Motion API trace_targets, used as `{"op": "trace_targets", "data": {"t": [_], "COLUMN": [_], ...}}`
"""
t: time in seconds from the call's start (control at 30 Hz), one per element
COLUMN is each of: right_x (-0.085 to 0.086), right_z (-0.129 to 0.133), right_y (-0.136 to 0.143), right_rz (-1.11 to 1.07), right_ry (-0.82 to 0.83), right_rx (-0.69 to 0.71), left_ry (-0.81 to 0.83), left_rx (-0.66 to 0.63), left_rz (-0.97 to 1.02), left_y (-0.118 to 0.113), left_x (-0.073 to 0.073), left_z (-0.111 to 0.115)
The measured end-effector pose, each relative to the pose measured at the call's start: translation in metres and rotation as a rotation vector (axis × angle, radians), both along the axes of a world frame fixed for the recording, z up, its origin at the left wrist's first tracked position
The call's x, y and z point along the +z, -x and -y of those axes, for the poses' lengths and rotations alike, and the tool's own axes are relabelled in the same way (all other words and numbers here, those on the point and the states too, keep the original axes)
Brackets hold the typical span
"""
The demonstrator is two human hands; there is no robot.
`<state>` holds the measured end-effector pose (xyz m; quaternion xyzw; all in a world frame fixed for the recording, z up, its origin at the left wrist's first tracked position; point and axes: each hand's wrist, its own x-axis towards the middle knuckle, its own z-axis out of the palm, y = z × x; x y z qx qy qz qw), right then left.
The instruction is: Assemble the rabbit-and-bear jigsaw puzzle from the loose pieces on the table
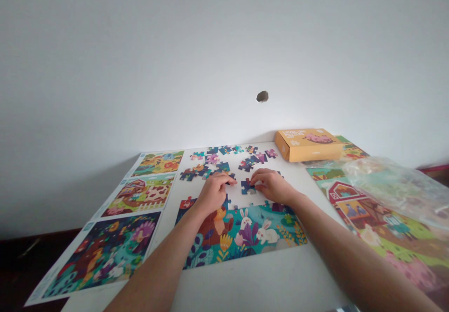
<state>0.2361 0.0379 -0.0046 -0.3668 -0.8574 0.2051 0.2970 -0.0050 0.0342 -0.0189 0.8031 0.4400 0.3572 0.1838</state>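
Note:
A partly joined puzzle (252,232) with rabbits and a bear lies on the white table (224,288). Above its left part is my left hand (213,192), fingers stretched toward the middle; whether anything is under them is hidden. My right hand (271,185) has its fingertips on a dark blue puzzle piece (247,186), just beyond the joined part. Loose pieces (212,158) lie in groups behind both hands, toward the wall, with more pieces (253,161) behind my right hand.
A sheet of three pictures (121,246) lies at the left. At the back right sits a yellow puzzle box (308,146). A farm puzzle (386,223) lies at the right, partly under a clear plastic bag (396,181). Behind the table stands a white wall (175,68) with a hole.

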Motion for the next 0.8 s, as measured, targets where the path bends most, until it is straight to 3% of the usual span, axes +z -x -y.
{"op": "trace_targets", "data": {"t": [0.17,0.37,0.8], "right_x": [-0.003,-0.004,-0.012], "right_z": [0.002,-0.01,-0.024], "right_y": [0.006,-0.009,-0.019], "right_rz": [0.08,0.282,0.312], "right_ry": [-0.056,-0.084,-0.036], "right_rx": [-0.094,-0.506,-0.546], "left_ry": [-0.044,-0.038,-0.027], "left_rx": [-0.071,-0.089,0.027], "left_rz": [-0.162,-0.285,-0.261], "left_y": [-0.002,-0.004,-0.005], "left_x": [0.01,0.014,0.006], "left_z": [0.008,0.014,0.011]}}
